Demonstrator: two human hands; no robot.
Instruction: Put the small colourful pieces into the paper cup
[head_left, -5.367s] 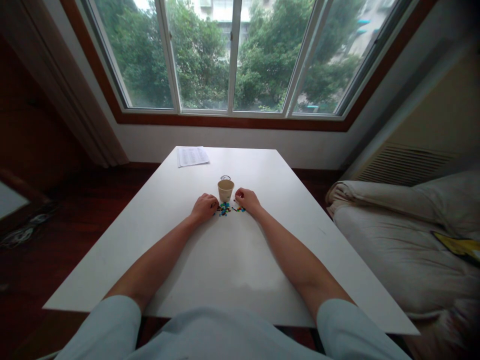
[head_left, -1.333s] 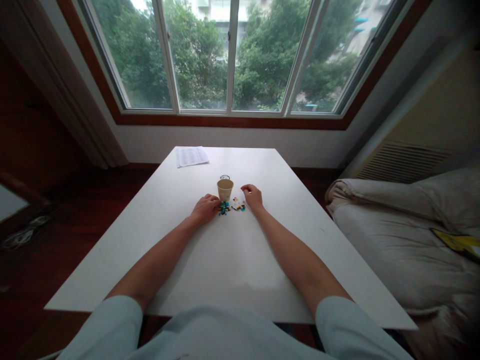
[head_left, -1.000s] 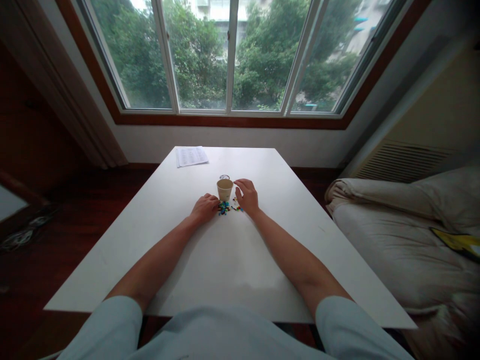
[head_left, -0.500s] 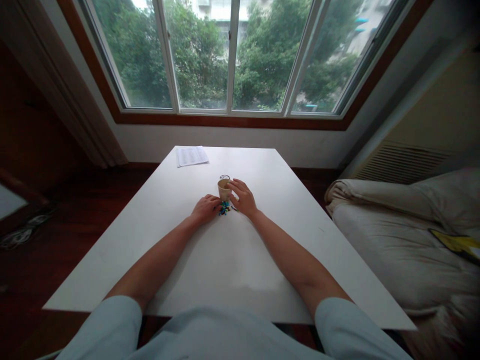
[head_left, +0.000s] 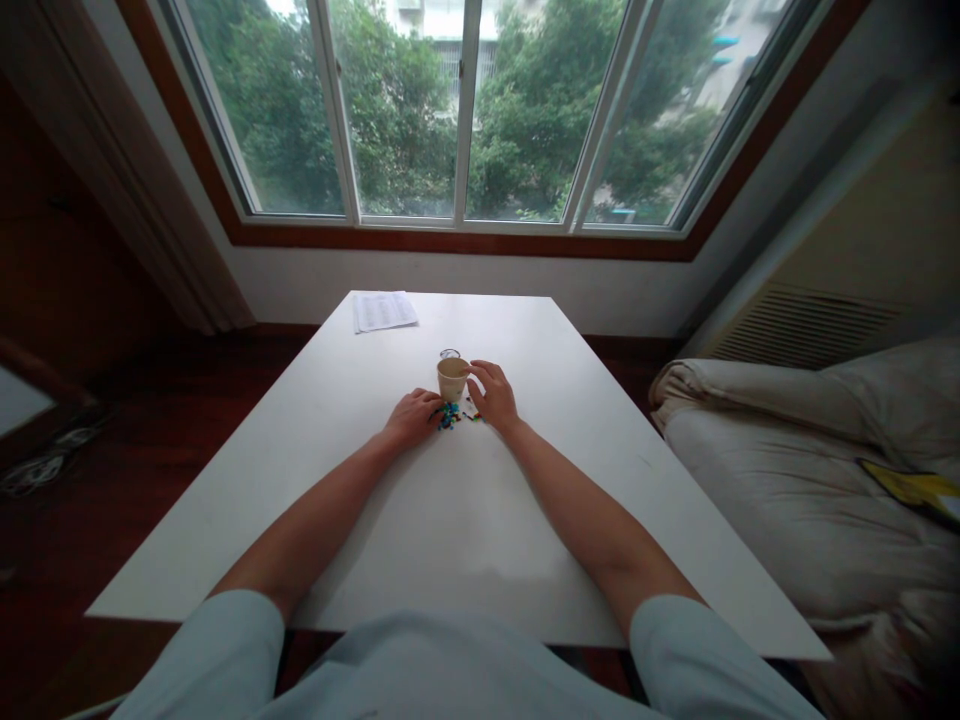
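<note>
Paper cup: small and tan, upright at the centre of the frame on the white table, past the middle of its top.
Beads: I see a little heap of coloured bits just in front of the cup; they are too small for me to say what they are, beads is my guess.
Right hand: fingers loosely spread, thumb and forefinger at the cup's right rim, touching or nearly so; I cannot tell whether anything is pinched between them.
Left hand: curled loosely, knuckles up, resting on the table with fingertips at the left edge of the heap; I cannot tell if it holds a piece.
Just changed: a second ago my right hand lay out to the right of the heap; it has since come across to the cup. The left hand has stayed put. I judge a piece is being carried to the cup.
Also there: a wire loop behind the cup, a printed sheet at the table's upper left corner.
Edges and room: bare tabletop all round the cup; table edges well apart from both hands. Bedding lies at the right of the frame, a window across the top.
</note>
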